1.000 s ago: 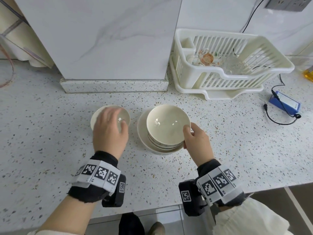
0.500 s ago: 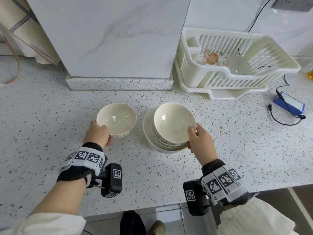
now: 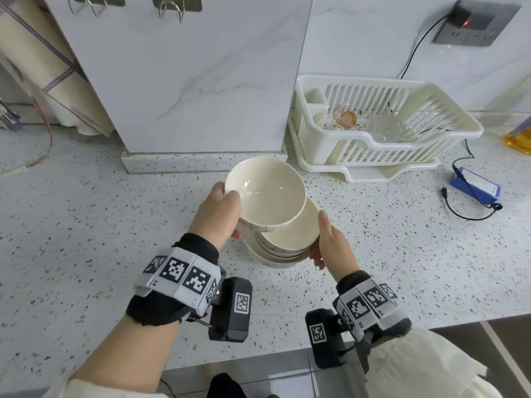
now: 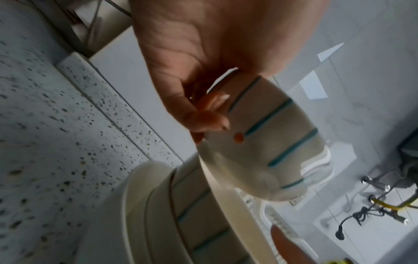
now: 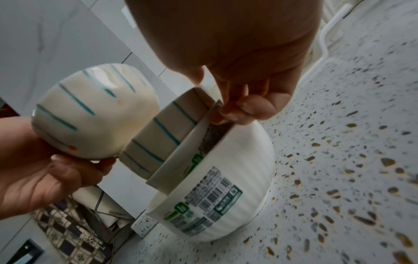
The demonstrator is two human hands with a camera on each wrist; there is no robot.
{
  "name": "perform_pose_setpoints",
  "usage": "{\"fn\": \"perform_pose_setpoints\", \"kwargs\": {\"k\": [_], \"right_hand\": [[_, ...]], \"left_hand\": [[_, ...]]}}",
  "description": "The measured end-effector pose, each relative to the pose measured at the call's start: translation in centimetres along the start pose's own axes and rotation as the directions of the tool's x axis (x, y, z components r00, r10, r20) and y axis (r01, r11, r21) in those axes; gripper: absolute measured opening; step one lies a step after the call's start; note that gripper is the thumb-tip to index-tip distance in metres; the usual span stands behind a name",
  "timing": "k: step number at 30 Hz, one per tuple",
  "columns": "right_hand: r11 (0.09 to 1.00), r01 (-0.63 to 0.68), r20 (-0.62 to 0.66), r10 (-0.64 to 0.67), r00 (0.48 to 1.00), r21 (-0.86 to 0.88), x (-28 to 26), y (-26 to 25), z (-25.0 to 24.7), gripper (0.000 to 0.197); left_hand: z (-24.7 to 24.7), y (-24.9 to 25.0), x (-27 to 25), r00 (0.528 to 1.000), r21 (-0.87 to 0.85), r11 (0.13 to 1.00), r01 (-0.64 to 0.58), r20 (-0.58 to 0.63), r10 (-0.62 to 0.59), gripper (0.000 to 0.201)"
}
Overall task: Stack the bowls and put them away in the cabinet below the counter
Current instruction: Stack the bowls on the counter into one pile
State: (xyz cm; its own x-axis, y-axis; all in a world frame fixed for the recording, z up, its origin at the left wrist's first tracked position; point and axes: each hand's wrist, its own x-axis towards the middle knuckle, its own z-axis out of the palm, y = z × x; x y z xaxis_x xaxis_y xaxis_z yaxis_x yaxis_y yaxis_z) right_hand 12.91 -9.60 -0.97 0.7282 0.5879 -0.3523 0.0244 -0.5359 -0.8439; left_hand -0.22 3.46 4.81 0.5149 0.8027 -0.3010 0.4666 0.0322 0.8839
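Cream-white and shiny, the small bowl is up in the air in the left hand, just over the stack of bowls. The thumb sits on its rim and the other fingers curl under it. The bowl tips a little and hides part of the stack from the head view. The stack sits on the speckled counter. The right hand holds the side of the stack, with its thumb on the top rim and its fingers curled round the side.

From above, the bowls look plain. The wrist views show more. The left wrist view shows teal stripes and an orange dot on the outside of the small bowl. The right wrist view shows that the bottom bowl of the stack is bigger, white and ribbed, with a printed label and a barcode on it.

Only the head view shows the white dish rack behind the stack and a blue box with a black cable at the right.
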Motion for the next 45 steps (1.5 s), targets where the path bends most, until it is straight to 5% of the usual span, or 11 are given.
{"fn": "perform_pose_setpoints", "kwargs": {"k": [4,12,22,30,34,45], "right_hand": [[0.995,-0.036,0.028,0.033,0.999,0.098,0.1,0.0,-0.5,0.071],[0.988,-0.028,0.057,0.020,0.998,0.150,0.1,0.2,-0.8,0.069],[0.990,-0.028,0.068,0.019,0.997,0.136,0.3,0.3,-1.1,0.075],[0.997,0.000,0.058,-0.004,0.998,0.072,0.1,0.2,-0.9,0.056],[0.995,0.096,0.048,-0.098,0.994,0.041,-0.3,0.5,-0.9,0.043],[0.981,0.194,-0.016,-0.194,0.981,0.023,-0.2,0.4,-1.0,0.034]], "left_hand": [[2.4,0.2,-0.2,0.998,0.061,0.997,0.037,0.038,-0.039,0.038],[4.1,-0.5,0.1,0.998,0.209,0.976,0.062,-0.039,-0.055,0.044],[4.3,-1.1,0.9,0.991,0.119,0.985,0.123,0.033,-0.128,0.027],[3.8,-1.9,0.8,0.989,0.099,0.993,0.058,0.127,-0.071,0.026],[3.8,-1.9,0.6,0.998,0.050,0.999,-0.020,0.054,0.017,0.025],[4.9,-1.2,1.0,1.000,-0.008,1.000,0.004,-0.015,-0.004,0.030]]}}
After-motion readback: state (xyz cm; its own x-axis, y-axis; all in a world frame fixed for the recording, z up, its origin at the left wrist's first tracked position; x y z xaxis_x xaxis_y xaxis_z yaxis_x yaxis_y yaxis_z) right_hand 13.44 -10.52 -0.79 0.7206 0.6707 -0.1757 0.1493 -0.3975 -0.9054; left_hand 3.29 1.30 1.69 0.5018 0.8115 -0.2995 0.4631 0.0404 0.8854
